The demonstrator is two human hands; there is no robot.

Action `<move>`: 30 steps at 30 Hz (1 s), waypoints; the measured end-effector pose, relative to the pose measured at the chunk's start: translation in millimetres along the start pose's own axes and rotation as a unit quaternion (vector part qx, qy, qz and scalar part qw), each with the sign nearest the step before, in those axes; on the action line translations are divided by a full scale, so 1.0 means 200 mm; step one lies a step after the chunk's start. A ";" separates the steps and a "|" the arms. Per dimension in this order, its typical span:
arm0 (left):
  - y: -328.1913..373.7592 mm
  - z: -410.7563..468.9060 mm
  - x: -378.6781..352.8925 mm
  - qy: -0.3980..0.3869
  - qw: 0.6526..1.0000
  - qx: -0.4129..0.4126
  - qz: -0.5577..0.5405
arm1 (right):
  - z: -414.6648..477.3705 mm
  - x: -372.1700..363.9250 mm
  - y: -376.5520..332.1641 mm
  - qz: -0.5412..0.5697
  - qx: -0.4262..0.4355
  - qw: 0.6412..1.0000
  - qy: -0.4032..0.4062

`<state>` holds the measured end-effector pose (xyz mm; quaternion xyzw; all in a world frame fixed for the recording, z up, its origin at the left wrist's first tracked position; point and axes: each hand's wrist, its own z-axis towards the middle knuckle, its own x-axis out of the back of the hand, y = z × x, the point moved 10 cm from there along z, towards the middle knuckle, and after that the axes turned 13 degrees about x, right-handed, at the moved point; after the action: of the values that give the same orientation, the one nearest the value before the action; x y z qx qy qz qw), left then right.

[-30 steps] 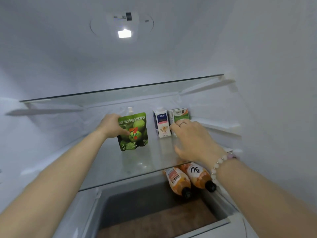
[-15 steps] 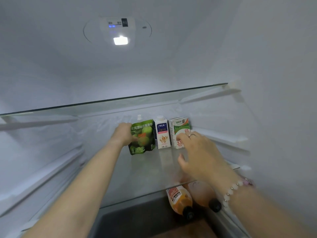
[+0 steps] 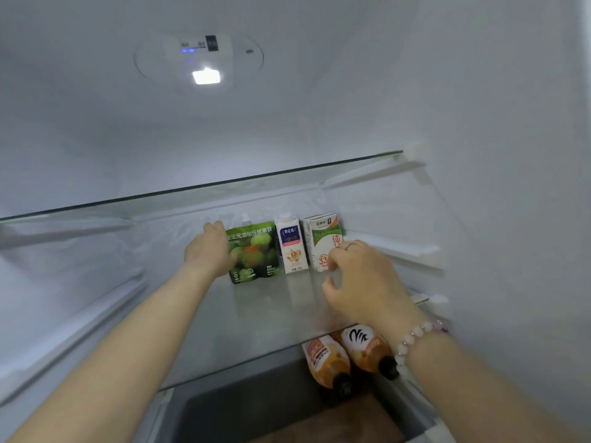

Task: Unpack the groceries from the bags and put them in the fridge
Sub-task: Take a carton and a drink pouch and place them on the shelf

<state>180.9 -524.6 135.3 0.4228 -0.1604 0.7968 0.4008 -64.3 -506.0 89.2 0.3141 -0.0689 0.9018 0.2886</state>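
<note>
My left hand [image 3: 208,251] is gripping the pouch [image 3: 256,254] by its left edge, thumb in front, fingers behind. The pouch is standing on the shelf [image 3: 256,314], just left of the blue carton [image 3: 291,247]. My right hand [image 3: 361,279], fingers loosely curled, is touching the green carton [image 3: 323,241], just right of it.

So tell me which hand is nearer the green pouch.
Left. The left hand grips the green pouch at its left edge; the right hand is off to its right, touching the green-and-white carton, beyond the blue-labelled carton.
</note>
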 end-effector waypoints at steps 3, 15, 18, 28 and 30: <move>-0.06 -0.14 0.04 -0.037 0.999 -0.010 0.009 | -0.01 0.03 0.00 -0.027 -0.021 0.999 -0.011; -0.12 -0.63 0.29 -0.002 0.999 -0.042 -0.006 | -0.18 0.19 -0.36 -0.099 0.064 0.989 -0.090; -0.11 -0.78 0.42 0.028 0.999 -0.032 -0.028 | -0.28 0.32 -0.40 -0.096 0.057 0.989 -0.101; 0.06 -1.58 0.76 0.057 0.992 -0.092 -0.068 | -0.73 0.74 -0.46 -0.098 0.053 0.984 -0.138; 0.08 -1.76 0.77 0.030 0.992 -0.098 -0.075 | -0.83 0.79 -0.49 -0.103 0.065 0.979 -0.164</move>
<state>-73.0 -246.9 52.3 0.3684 -0.1931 0.7573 0.5035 -196.4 -298.8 47.8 0.4814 -0.0235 0.8060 0.3436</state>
